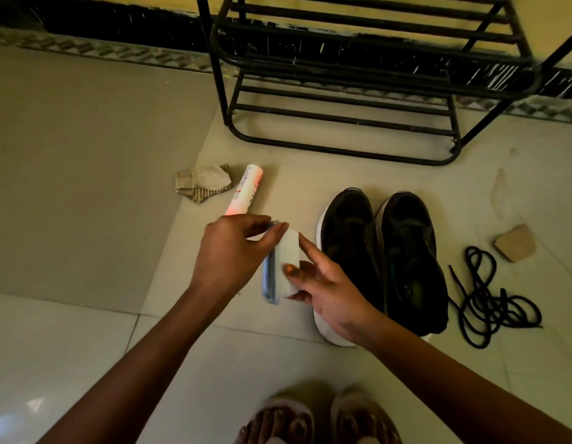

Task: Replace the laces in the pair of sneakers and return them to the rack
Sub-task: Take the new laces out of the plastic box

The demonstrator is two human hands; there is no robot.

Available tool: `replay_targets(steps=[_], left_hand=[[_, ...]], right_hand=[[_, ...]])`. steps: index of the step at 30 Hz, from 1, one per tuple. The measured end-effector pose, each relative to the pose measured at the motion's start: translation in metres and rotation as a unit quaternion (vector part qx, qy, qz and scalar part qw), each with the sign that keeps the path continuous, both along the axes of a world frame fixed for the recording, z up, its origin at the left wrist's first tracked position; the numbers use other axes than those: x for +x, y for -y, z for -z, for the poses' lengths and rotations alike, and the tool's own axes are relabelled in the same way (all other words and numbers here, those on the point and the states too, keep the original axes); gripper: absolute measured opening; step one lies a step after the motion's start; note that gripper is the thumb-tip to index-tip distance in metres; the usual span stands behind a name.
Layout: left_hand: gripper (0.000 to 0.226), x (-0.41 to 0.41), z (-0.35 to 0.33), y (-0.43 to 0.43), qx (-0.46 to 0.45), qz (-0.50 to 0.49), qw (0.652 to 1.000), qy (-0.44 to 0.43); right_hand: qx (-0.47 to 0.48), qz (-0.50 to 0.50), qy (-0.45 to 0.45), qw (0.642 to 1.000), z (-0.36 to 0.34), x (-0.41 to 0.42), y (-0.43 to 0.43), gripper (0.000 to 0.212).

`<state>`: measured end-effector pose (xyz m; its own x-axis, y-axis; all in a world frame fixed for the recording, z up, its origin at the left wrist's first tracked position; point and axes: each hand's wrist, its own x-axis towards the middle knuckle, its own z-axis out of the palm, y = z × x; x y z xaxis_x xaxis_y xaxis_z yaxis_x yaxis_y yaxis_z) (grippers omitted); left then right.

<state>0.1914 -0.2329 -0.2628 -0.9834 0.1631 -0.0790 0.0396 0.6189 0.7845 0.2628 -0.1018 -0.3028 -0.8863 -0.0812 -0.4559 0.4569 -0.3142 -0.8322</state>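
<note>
Two black sneakers with white soles stand side by side on the floor, toes away from me: the left sneaker (348, 248) and the right sneaker (409, 261), both without laces. A tangle of black laces (489, 299) lies on the tiles to their right. Over the floor left of the sneakers, both hands hold a small white packet with a bluish edge (284, 261). My right hand (326, 286) grips its lower end. My left hand (233, 251) pinches its top edge with the fingertips.
A black metal shoe rack (342, 91) with bare shelves stands against the wall beyond the sneakers. A white and pink tube (244, 190) and a crumpled cardboard scrap (203, 182) lie at left, another cardboard piece (515, 243) at right. My sandalled feet (316, 418) are at the bottom.
</note>
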Motion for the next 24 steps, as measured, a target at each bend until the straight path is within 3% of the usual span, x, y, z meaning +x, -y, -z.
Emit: replay_targets(steps=[5, 8, 10, 12, 15, 17, 21, 24], left_hand=[[0.023, 0.006, 0.0, -0.001, -0.052, 0.01, 0.999, -0.009], [0.023, 0.009, 0.003, 0.001, -0.08, 0.026, 0.996, -0.019], [0.022, 0.006, 0.005, 0.006, -0.083, 0.036, 0.996, -0.008], [0.022, -0.005, 0.007, 0.016, -0.003, 0.005, 0.999, 0.045], [0.026, -0.022, 0.011, 0.034, 0.174, -0.077, 0.971, 0.146], [0.028, -0.024, 0.015, 0.039, 0.211, -0.105, 0.956, 0.176], [0.031, -0.018, 0.029, 0.04, 0.232, -0.109, 0.94, 0.225], [0.03, -0.019, 0.04, 0.044, 0.221, -0.119, 0.943, 0.221]], right_hand=[[0.013, -0.018, 0.011, 1.0, 0.008, 0.005, 0.001, 0.074], [0.022, -0.019, 0.02, 0.999, 0.01, 0.006, 0.002, 0.068], [-0.021, -0.003, 0.031, 0.999, 0.012, 0.007, 0.002, 0.066], [-0.115, 0.033, 0.054, 0.991, 0.009, 0.007, 0.0, 0.061], [-0.222, 0.066, 0.095, 0.968, 0.006, 0.002, -0.002, 0.046], [-0.248, 0.07, 0.119, 0.959, 0.008, -0.002, -0.004, 0.042], [-0.213, 0.066, 0.156, 0.962, 0.009, -0.008, -0.003, 0.048], [-0.142, 0.118, 0.161, 0.97, 0.017, -0.008, 0.002, 0.017]])
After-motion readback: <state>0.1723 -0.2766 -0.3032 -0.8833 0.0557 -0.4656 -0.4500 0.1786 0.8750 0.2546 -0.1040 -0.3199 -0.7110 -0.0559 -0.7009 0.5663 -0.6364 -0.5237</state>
